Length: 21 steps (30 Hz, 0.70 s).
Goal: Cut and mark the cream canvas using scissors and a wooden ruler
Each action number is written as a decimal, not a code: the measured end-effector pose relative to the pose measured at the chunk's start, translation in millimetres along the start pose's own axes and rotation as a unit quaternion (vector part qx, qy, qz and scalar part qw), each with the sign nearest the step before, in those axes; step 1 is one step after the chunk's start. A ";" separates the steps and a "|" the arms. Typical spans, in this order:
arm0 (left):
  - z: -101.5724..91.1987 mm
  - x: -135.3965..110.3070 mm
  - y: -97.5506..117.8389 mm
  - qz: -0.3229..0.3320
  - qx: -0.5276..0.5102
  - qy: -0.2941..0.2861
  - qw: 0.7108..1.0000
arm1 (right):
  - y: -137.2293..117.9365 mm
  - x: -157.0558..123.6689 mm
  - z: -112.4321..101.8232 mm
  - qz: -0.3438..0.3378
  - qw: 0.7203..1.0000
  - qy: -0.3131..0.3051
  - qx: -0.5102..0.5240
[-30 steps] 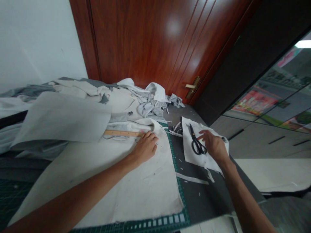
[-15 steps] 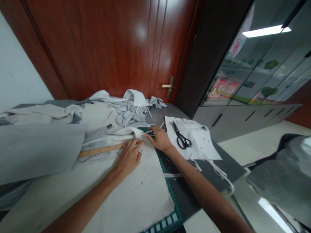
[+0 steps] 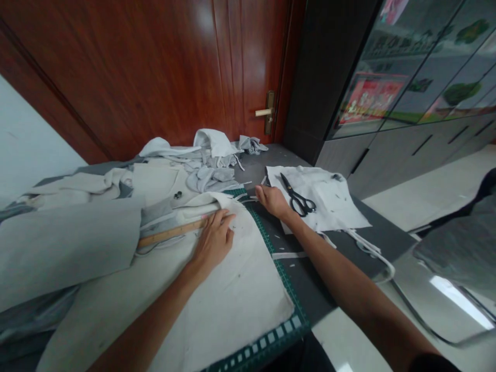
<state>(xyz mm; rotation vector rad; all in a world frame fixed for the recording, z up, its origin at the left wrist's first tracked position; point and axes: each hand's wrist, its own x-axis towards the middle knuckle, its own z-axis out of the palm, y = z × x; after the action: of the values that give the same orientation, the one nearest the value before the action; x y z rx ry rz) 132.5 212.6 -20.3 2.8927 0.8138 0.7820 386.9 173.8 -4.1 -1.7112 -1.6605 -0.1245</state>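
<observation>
My left hand (image 3: 217,232) lies with its fingers stretched over the end of a wooden ruler (image 3: 170,233), pressing on the cream fabric (image 3: 240,279). This fabric is spread over a green cutting mat (image 3: 296,305). To the right, my right hand (image 3: 274,201) is closed, its fingertips pinched at the end of a thin pale fabric strip (image 3: 248,200) just past the mat's edge. Black-handled scissors (image 3: 300,202) lie beside my right hand on a white cloth piece (image 3: 329,194); nobody holds them.
Crumpled grey and white fabric pieces (image 3: 213,178) are heaped at the back of the dark table (image 3: 294,155). A stiff pale sheet (image 3: 70,248) lies at left. White cords (image 3: 372,248) hang over the table's right edge. Beyond stand a wooden door (image 3: 155,72) and cabinets (image 3: 372,150).
My right hand has moved right, away from the left hand and toward the scissors, and its fingers have closed. My left hand stays on the ruler's end. The view has shifted slightly.
</observation>
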 end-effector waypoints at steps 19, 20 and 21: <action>-4.4 -0.6 5.3 -0.001 -0.010 -0.008 1.000 | -27.4 -9.8 15.4 -0.138 0.984 -0.048 0.099; -4.6 -0.7 5.8 -0.001 -0.012 -0.009 1.000 | -26.3 -9.6 15.7 -0.141 0.984 -0.047 0.100; -4.8 -0.8 6.3 -0.002 -0.013 -0.010 1.000 | -25.7 -9.7 16.5 -0.144 0.983 -0.045 0.101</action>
<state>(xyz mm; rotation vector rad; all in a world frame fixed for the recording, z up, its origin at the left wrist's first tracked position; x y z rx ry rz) 132.7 206.3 -15.5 2.8702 0.8001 0.7568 355.5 172.2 -10.3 -1.3372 -1.9113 -0.0139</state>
